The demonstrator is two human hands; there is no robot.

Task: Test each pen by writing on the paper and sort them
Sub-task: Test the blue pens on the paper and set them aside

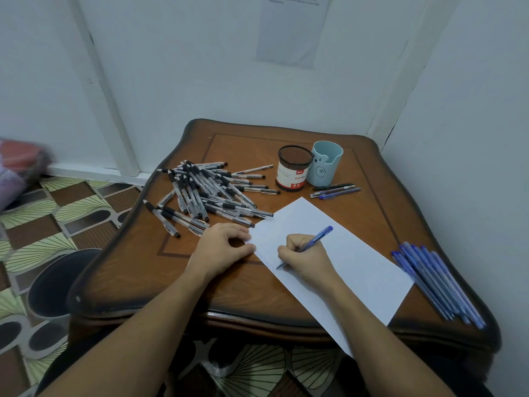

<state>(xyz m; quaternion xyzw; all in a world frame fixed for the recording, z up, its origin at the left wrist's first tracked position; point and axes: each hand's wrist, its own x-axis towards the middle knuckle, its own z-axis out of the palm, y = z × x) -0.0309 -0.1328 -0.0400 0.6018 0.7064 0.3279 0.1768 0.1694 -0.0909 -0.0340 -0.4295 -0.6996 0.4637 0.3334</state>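
A white sheet of paper lies slanted across the wooden table. My right hand grips a blue pen, with its tip on the paper's left edge beside a row of small blue scribbles. My left hand rests with loosely curled fingers on the table, its fingertips touching the paper's left corner. A pile of several black-grip clear pens lies at the table's left. Several blue pens lie in a row at the right edge.
A black mesh pen cup and a light blue bear-faced holder stand at the back. Three pens lie in front of them. A dark bin stands on the patterned floor at left. Walls close in behind and to the right.
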